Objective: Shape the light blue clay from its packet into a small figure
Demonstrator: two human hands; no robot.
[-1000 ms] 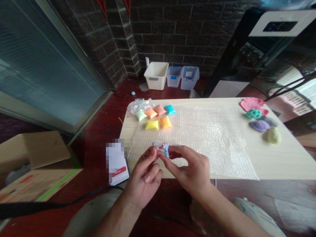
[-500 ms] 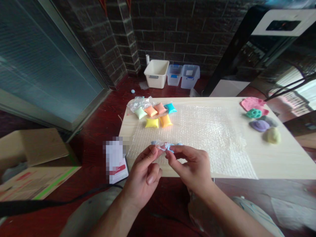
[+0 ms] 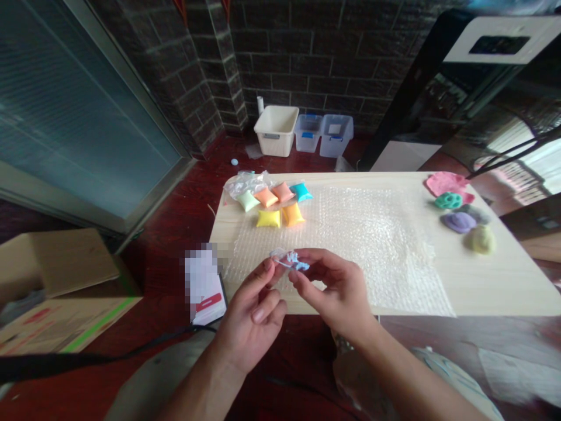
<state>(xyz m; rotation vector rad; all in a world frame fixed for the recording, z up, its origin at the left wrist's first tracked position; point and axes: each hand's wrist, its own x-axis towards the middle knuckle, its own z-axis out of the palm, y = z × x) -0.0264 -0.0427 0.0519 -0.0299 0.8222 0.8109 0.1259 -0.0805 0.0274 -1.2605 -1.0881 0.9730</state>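
Above the table's near edge, my left hand point(image 3: 256, 310) is closed, thumb against fingers, on a crumpled clear plastic wrapper point(image 3: 277, 254). My right hand point(image 3: 339, 289) pinches a small ragged lump of light-blue clay point(image 3: 301, 265) between thumb and fingers. A thin blue strand stretches from the lump towards the wrapper. Below both hands spreads a sheet of bubble wrap point(image 3: 363, 240). Beyond them lie a yellow packet point(image 3: 269, 219), a yellow-orange packet point(image 3: 293, 214), a turquoise packet point(image 3: 301, 191) and several paler ones.
Coloured clay shapes lie at the table's right, among them a pink piece point(image 3: 445, 184) and a purple one point(image 3: 459, 221). On the floor stand a white bin point(image 3: 276, 131), two clear bins point(image 3: 336, 135) and, at left, a cardboard box point(image 3: 79, 310). A tablet-like device point(image 3: 210, 301) sits left of the table.
More of the blue clay shows between my hands, and a thin strand now stretches towards the wrapper. My right fingers have shifted slightly left; the left hand has hardly moved.
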